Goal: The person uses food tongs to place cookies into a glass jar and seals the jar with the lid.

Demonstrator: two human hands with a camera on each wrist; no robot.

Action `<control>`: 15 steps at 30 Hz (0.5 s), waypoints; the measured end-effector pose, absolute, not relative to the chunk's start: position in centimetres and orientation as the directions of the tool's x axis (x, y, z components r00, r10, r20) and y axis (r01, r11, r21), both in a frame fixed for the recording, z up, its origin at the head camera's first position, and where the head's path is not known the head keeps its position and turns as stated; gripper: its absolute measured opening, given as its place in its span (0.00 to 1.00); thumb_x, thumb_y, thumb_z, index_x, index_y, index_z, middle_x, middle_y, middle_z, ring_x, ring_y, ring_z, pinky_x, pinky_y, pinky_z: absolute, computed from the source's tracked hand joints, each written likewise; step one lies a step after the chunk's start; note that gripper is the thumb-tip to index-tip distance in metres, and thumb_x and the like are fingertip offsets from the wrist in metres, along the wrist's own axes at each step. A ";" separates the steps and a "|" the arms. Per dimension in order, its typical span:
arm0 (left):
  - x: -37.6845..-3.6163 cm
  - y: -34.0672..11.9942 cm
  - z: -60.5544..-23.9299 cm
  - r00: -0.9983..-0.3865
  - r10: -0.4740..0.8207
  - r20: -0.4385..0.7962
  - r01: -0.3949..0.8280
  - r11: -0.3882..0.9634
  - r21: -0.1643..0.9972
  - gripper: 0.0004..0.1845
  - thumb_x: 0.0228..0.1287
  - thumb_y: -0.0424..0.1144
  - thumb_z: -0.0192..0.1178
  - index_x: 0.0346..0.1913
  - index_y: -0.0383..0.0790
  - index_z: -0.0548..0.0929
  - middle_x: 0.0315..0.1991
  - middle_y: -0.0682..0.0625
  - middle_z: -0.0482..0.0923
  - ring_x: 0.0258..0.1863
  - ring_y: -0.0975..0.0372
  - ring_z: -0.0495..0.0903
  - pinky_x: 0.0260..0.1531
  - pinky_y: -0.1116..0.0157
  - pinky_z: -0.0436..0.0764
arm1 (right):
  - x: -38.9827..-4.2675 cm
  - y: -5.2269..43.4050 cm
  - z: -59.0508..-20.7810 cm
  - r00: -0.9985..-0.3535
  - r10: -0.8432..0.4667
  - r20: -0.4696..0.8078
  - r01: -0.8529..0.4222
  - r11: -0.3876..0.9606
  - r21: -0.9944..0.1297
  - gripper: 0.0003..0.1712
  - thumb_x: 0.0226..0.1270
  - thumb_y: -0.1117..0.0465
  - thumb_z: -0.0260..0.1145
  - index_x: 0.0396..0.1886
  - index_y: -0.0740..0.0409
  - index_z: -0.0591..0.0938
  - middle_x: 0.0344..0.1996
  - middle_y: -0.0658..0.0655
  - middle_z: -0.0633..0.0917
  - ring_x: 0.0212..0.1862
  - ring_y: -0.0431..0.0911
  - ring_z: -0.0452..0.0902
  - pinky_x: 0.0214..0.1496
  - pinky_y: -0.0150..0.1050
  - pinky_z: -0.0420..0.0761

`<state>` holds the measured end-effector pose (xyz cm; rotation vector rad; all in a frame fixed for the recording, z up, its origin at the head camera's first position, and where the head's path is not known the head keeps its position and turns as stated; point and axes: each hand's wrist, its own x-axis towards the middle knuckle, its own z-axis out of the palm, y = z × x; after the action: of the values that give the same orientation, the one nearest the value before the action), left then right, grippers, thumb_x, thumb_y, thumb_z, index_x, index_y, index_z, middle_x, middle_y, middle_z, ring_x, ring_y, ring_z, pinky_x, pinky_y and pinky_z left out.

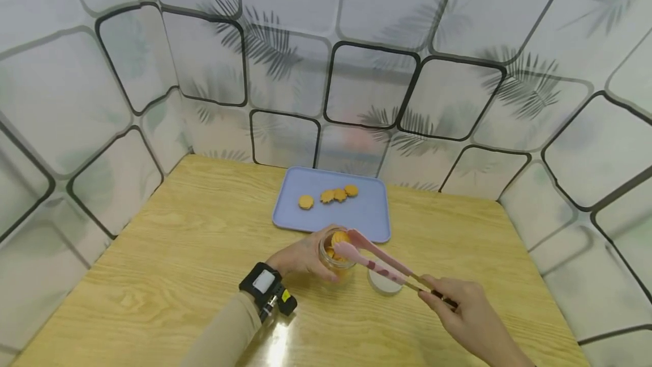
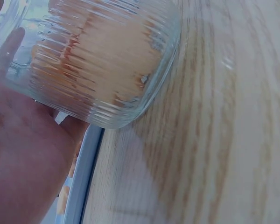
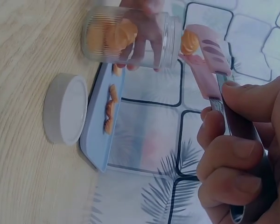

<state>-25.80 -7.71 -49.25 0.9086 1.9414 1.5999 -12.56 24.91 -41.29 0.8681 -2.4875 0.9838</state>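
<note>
My left hand (image 1: 304, 255) holds a ribbed glass jar (image 3: 151, 39) around its side, with several orange-yellow cookies (image 3: 119, 35) inside. In my right hand (image 1: 464, 311) is a pair of tongs (image 1: 383, 270) with pink tips and metal arms, gripped between the thumb and curled fingers. At the jar's mouth, one swirled cookie (image 3: 190, 43) sits between the pink tips. The left wrist view shows the jar's lower part close to the wooden table; my left palm (image 2: 28, 154) lies along its side.
Behind the jar lies a blue tray (image 1: 356, 217) bearing several cookies (image 1: 327, 196). A white lid (image 1: 385, 284) rests on the wooden table (image 1: 193, 254) right of the jar. Patterned curtains (image 1: 290, 78) enclose the back and sides.
</note>
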 end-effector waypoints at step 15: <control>-25.9 -7.6 -49.2 -0.677 0.734 0.051 0.213 0.129 0.968 0.52 0.48 0.33 0.80 0.75 0.55 0.64 0.68 0.54 0.71 0.66 0.61 0.71 0.66 0.61 0.72 | -11.8 24.9 -41.4 -0.737 -0.435 0.517 -0.661 0.620 -0.422 0.18 0.56 0.75 0.73 0.49 0.67 0.88 0.19 0.32 0.70 0.20 0.22 0.54 0.18 0.16 0.59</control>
<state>-25.93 -7.62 -49.19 0.9111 1.9719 1.5724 -11.82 24.89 -41.35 0.8767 -2.4810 0.8590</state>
